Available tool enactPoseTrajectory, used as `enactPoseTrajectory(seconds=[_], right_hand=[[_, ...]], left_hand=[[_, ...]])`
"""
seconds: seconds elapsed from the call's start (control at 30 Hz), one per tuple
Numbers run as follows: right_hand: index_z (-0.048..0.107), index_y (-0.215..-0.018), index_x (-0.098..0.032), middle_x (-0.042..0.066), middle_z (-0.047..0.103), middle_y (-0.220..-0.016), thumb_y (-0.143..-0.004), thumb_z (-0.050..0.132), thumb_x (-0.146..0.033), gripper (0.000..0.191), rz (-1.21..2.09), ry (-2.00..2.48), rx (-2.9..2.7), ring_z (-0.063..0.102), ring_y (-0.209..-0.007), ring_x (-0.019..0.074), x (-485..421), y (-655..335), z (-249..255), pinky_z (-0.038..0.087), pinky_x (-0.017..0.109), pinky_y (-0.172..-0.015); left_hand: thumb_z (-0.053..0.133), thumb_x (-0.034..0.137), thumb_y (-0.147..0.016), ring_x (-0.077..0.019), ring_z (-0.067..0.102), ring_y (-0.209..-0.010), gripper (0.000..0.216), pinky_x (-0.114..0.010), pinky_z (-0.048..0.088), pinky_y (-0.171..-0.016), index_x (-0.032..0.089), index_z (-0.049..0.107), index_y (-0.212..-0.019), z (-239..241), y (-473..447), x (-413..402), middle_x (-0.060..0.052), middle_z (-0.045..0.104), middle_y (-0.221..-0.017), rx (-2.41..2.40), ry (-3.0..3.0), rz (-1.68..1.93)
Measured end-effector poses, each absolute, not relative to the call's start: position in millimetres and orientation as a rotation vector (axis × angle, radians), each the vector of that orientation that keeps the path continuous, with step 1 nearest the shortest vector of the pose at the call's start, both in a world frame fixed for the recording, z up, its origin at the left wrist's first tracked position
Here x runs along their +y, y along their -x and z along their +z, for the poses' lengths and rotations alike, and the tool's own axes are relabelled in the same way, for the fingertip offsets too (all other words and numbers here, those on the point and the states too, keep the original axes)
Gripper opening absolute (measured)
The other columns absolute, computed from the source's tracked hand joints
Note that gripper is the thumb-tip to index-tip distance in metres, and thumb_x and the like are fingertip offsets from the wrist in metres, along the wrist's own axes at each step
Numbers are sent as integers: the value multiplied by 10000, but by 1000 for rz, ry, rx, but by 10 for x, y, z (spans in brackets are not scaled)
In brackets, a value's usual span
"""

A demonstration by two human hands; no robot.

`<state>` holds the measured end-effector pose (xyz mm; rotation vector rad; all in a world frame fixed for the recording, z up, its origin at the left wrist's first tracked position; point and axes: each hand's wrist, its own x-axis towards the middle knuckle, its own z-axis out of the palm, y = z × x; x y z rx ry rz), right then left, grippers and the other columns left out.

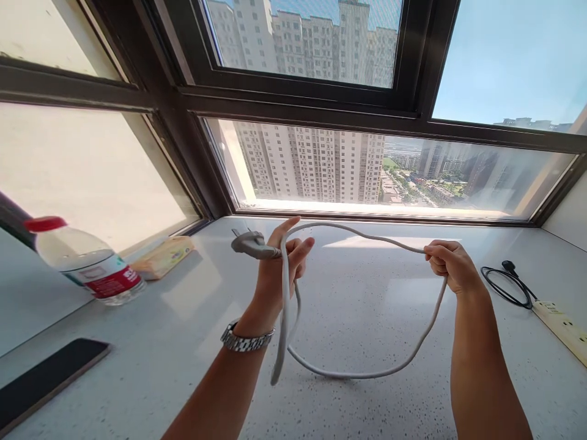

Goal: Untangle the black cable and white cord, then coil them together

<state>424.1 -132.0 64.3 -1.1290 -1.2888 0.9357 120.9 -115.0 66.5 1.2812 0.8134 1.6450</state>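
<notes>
The left hand [279, 260] fingers [300, 253] curl loosely around a grey cable [358, 374] just behind its plug [250, 243]; the right hand [447, 264] is fisted on the same cable. Its loop sags to the speckled surface [367, 305]. A water bottle [87, 263] stands far left, a power strip [562, 322] right.

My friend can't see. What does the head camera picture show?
Two hands hold a grey cable above a white counter by a big window: the left hand grips the plug end, the right hand holds a loop. A water bottle, phone and power strip lie nearby.
</notes>
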Motion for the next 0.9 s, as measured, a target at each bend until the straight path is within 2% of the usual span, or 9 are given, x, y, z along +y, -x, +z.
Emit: enactPoseTrajectory(seconds=[0.2, 0.27, 0.33, 0.4, 0.47, 0.57, 0.73, 0.8, 0.9], right_hand=[[577, -526, -167, -94, 217, -376, -659, 663, -429, 307, 870, 1280, -1409, 138, -391, 42, -1334, -4290, 637, 120, 258, -435], [624, -566, -161, -89, 222, -387, -671, 654, -460, 319, 793, 1382, -1458, 152, -402, 51, -1309, -4213, 615, 138, 261, -443], [660, -604, -159, -70, 280, -411, -681, 643, -488, 338, 701, 1461, -1504, 200, -418, 66, -1274, -4104, 589, 167, 263, -448], [670, -614, -166, -43, 364, -442, -706, 619, -501, 350, 577, 1524, -1551, 272, -437, 85, -1244, -3982, 566, 200, 265, -456], [666, -618, -178, -19, 434, -471, -743, 591, -483, 338, 451, 1602, -1607, 331, -453, 103, -1230, -3857, 554, 221, 268, -463], [646, -613, -193, 1, 483, -491, -807, 547, -426, 320, 332, 1711, -1771, 364, -461, 118, -1252, -3669, 557, 221, 266, -463], [551, -497, -179, -1, 435, -461, -884, 466, -355, 434, 243, 1764, -2151, 292, -435, 97, -1319, -3394, 555, 190, 268, -470], [598, -547, -182, 7, 498, -499, -877, 481, -346, 387, 221, 1768, -2228, 355, -457, 103, -1324, -3312, 533, 211, 264, -483], [694, -776, -212, 27, 643, -660, -848, 541, -384, 241, 214, 1773, -2235, 521, -592, 141, -1303, -3237, 488, 269, 251, -517]], left_hand=[[700, 492, -723, -45, 175, -377, 391, -193, 131, -351, 181, 661, -957, 698, -1224, -1163, 96, 239, -493, 803, -1297, 1708], [639, 535, -764, -72, 300, -429, 367, -201, 244, -387, 175, 679, -821, 696, -1208, -1145, 50, 338, -528, 875, -1408, 1833], [609, 536, -784, -123, 465, -587, 380, -231, 384, -514, 174, 652, -676, 688, -1196, -1128, -21, 485, -639, 969, -1609, 1954], [588, 498, -808, -163, 524, -712, 390, -264, 427, -639, 178, 585, -584, 672, -1205, -1126, -58, 557, -718, 1003, -1817, 1928], [550, 452, -839, -155, 504, -642, 407, -265, 399, -616, 182, 513, -536, 650, -1247, -1144, -41, 535, -632, 990, -1963, 1741], [539, 424, -841, -101, 334, -469, 476, -248, 277, -501, 178, 390, -462, 604, -1356, -1196, 20, 353, -462, 1020, -2066, 1506], [596, 549, -767, -68, 261, -403, 535, -222, 187, -409, 181, 354, -464, 486, -1511, -1258, 46, 286, -431, 938, -1890, 946], [634, 583, -725, -47, 210, -365, 546, -205, 139, -368, 187, 343, -488, 429, -1548, -1249, 69, 255, -421, 851, -1647, 708], [725, 538, -661, -18, 125, -348, 583, -177, 87, -338, 193, 278, -517, 390, -1577, -1197, 101, 205, -428, 725, -1205, 718]])
